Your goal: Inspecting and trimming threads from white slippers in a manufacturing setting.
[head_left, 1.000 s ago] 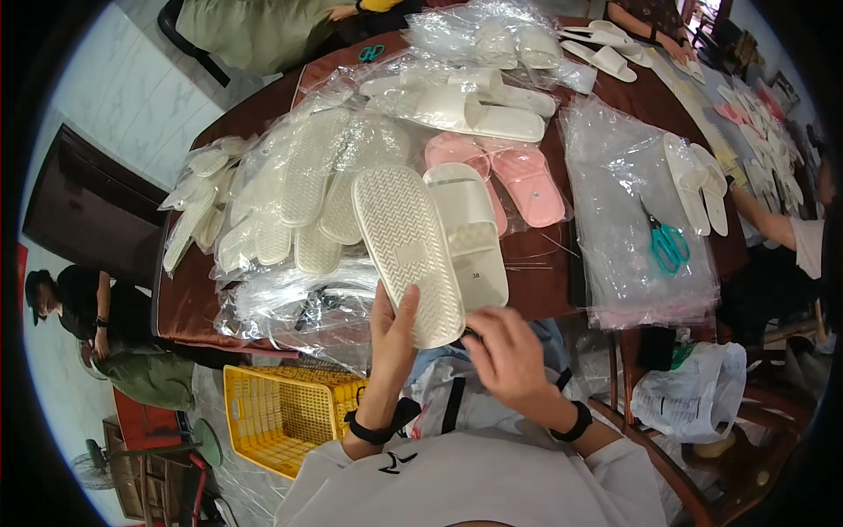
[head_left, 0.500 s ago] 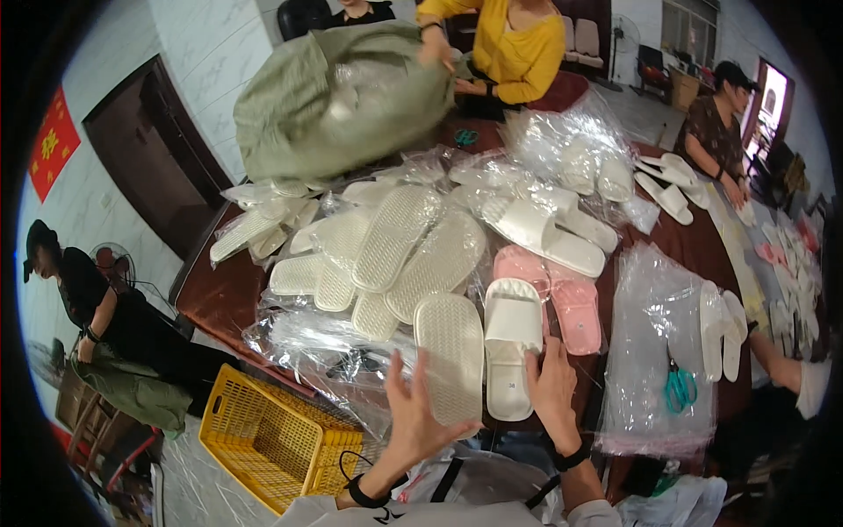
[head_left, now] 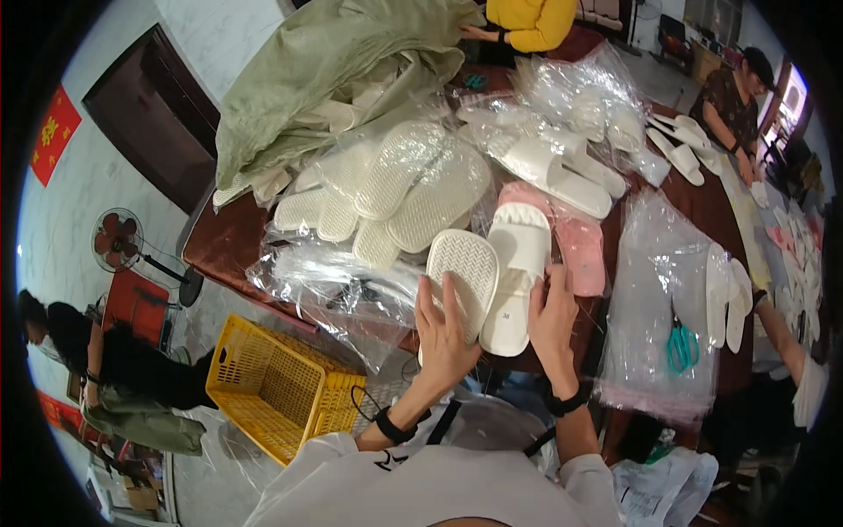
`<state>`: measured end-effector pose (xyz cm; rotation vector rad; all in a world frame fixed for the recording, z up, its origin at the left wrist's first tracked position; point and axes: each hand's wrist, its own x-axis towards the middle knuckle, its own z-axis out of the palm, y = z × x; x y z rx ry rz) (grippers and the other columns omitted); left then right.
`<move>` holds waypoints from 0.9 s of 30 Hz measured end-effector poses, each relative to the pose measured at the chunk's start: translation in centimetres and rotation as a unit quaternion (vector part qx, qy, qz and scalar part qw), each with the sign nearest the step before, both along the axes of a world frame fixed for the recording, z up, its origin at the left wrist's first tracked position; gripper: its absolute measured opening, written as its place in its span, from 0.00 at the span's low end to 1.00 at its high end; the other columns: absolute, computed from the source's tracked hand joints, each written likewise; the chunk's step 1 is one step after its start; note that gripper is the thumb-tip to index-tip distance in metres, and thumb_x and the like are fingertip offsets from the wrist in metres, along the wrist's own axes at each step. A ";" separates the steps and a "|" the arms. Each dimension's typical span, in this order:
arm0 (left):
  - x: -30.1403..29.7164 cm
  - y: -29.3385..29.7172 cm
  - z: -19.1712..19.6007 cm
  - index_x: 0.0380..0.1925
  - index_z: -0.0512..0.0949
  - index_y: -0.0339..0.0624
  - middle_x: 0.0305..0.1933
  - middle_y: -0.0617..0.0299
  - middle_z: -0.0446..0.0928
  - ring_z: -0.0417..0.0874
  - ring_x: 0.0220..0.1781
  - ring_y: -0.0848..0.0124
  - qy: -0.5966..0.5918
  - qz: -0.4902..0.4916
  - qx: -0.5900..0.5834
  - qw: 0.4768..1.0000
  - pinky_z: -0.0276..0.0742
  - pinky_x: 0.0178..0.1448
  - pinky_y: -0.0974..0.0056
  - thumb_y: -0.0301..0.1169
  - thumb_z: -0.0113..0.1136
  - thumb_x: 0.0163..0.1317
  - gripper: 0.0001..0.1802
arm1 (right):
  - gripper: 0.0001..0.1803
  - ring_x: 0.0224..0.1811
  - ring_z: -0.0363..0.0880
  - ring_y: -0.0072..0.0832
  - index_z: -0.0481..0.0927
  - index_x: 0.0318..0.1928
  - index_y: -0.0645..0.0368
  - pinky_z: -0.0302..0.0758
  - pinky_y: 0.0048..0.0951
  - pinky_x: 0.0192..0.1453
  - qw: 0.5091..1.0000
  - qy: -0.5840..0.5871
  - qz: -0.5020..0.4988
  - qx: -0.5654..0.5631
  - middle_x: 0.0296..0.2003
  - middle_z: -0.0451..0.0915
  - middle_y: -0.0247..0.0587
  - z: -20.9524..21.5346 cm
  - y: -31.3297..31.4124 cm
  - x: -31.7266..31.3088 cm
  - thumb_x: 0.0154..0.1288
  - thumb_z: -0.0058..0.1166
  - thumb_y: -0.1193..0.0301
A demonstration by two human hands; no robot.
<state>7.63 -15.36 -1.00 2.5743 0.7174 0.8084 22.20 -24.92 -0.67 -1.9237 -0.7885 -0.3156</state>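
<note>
My left hand (head_left: pixel 443 334) grips the near end of a white slipper (head_left: pixel 463 274) that lies sole-up at the table's front edge, fingers spread over its ribbed sole. Beside it lies its mate, a second white slipper (head_left: pixel 518 263), strap-up, and my right hand (head_left: pixel 553 321) holds that one along its right side. A pair of pink slippers (head_left: pixel 581 253) sits just right of them. Behind lies a heap of white slippers (head_left: pixel 404 184), some inside clear bags.
Crumpled clear plastic bags (head_left: pixel 338 281) hang over the dark red table's edge (head_left: pixel 224 250). Teal scissors (head_left: pixel 680 347) rest on a stack of bags at right. A green sack (head_left: pixel 334 61) lies at the back. A yellow basket (head_left: pixel 272 386) stands below. Other people work around the table.
The white pair has come down from in front of me to the table's front edge, side by side. My hands stayed on them; the view swung toward the table's left side.
</note>
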 end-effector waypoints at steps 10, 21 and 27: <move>-0.6 0.2 -0.2 0.71 0.38 0.35 0.70 0.31 0.38 0.40 0.72 0.35 -0.065 -0.018 -0.079 0.995 0.45 0.71 0.40 0.26 0.64 0.41 0.59 | 0.10 0.36 0.75 0.55 0.67 0.46 0.61 0.72 0.46 0.35 0.999 -0.032 -0.003 0.039 0.38 0.71 0.53 1.7 -2.1 -1.1 0.64 0.48 0.76; -4.1 5.4 6.1 0.64 0.61 0.32 0.53 0.42 0.73 0.79 0.51 0.58 -0.258 -0.133 -0.748 0.598 0.83 0.44 0.59 0.33 0.46 0.55 0.34 | 0.07 0.36 0.75 0.51 0.69 0.43 0.63 0.72 0.41 0.39 0.996 0.073 -0.014 0.054 0.35 0.72 0.54 1.6 -6.0 -1.4 0.65 0.49 0.76; 0.5 6.9 1.3 0.59 0.67 0.31 0.52 0.49 0.75 0.79 0.51 0.65 -0.183 -0.071 -0.728 0.657 0.77 0.54 0.63 0.32 0.46 0.63 0.25 | 0.11 0.38 0.74 0.58 0.65 0.48 0.63 0.73 0.50 0.38 0.999 0.028 -0.007 -0.034 0.41 0.70 0.57 -1.7 -5.0 -2.0 0.67 0.46 0.74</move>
